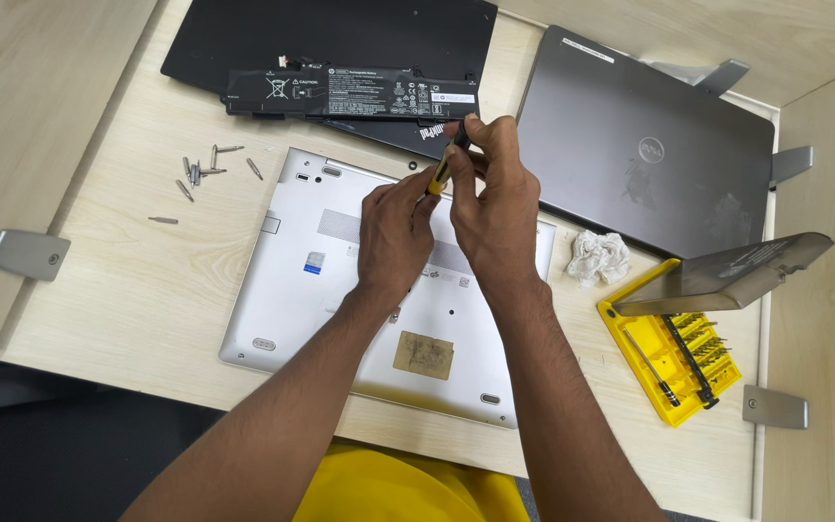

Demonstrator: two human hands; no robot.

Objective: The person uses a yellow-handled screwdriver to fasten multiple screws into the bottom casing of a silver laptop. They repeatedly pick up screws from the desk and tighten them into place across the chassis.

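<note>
Yellow cloth at the bottom edge lies nearest, between the two forearms. Both hands meet over one silver laptop lying base-up on the pale desk: the left hand pinches the lower shaft of a single yellow-and-black screwdriver, and the right hand clenches around its top, the tool standing near the laptop's far edge. Two more laptops lie beyond, one black and one grey, with one long black battery resting on the black one. About seven loose bits lie scattered to the left. One crumpled white tissue and one open yellow bit case sit at right.
</note>
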